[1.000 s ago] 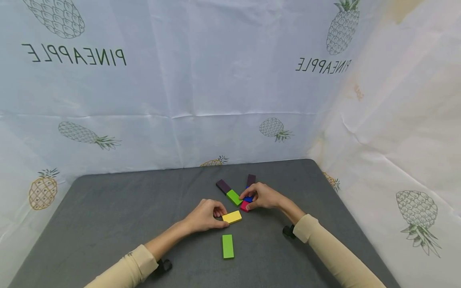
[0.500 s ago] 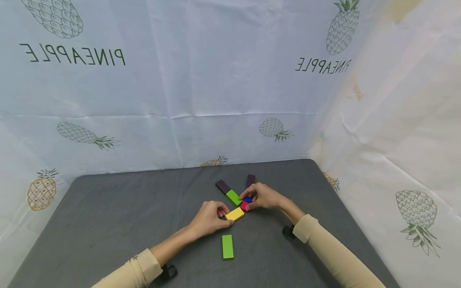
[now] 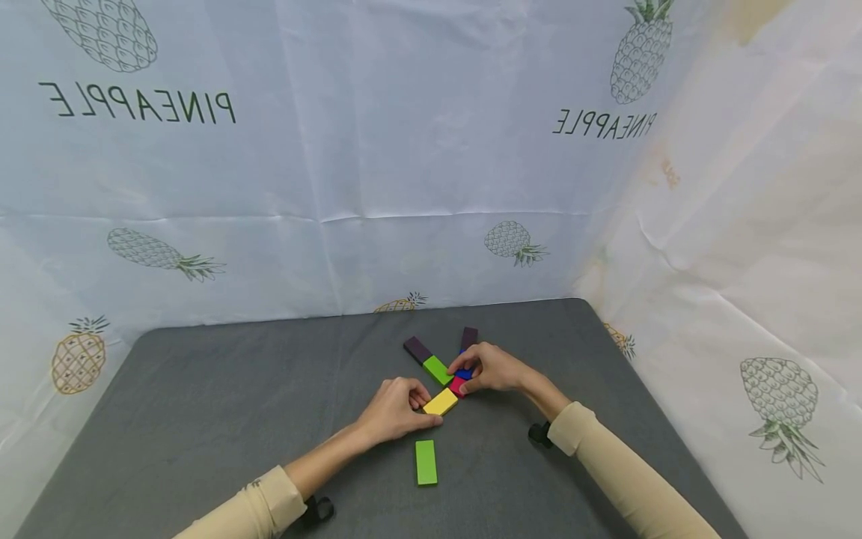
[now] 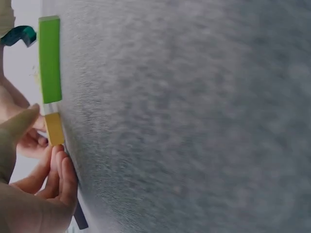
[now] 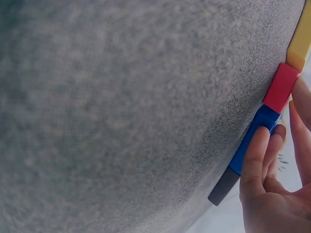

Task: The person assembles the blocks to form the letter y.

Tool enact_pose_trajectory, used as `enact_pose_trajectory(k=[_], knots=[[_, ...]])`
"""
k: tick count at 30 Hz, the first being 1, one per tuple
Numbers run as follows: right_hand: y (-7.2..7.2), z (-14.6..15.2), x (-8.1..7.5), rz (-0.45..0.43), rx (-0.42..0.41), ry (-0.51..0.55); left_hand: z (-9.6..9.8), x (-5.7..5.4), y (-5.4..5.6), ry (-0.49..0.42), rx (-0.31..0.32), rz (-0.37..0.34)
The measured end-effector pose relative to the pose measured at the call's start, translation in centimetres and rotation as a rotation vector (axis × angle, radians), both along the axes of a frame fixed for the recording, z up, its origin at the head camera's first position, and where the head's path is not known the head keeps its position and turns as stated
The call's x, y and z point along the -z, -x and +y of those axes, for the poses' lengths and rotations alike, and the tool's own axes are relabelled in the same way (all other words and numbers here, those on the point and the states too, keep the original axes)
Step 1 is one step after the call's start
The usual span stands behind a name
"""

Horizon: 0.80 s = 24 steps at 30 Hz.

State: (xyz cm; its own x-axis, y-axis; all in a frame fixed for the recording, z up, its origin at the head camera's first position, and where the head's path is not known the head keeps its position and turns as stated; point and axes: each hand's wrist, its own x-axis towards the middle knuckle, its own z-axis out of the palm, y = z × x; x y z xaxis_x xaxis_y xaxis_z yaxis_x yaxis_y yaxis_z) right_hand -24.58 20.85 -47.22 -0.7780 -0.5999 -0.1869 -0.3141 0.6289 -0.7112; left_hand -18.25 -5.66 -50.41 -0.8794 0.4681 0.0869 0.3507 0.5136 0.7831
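A yellow block [image 3: 441, 402] lies on the table, and my left hand [image 3: 393, 410] pinches its near-left end between thumb and fingertips. The block's other end meets a red block [image 5: 281, 87]. My right hand [image 3: 494, 367] has its thumb at the red block, with the index finger reaching over to the far side. Other right fingers rest against a blue block [image 5: 248, 141], which lies end to end with the red one. A dark block [image 3: 469, 337] continues past the blue. Beside them, a green block [image 3: 438, 370] and another dark block [image 3: 417, 349] form a slanted row.
A separate green block [image 3: 426, 463] lies nearer the front of the grey table [image 3: 256, 397]. White pineapple-print cloth [image 3: 404, 150] hangs behind the table and along its right side. Each wrist has a dark device at the cuff.
My left hand has moved the yellow block right and slightly away from me, turning it until its end reaches the red block. The right hand has stayed in place.
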Motion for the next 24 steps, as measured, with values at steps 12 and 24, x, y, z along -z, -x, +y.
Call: enact_pose_trajectory(k=[12,24], knots=[[0.0,0.0,0.2,-0.006,0.007,-0.004,-0.6,-0.9,1.3,-0.043,0.107,-0.168],[0.0,0.0,0.1,-0.007,0.005,-0.004,0.2,-0.7,0.8,-0.072,0.158,-0.149]])
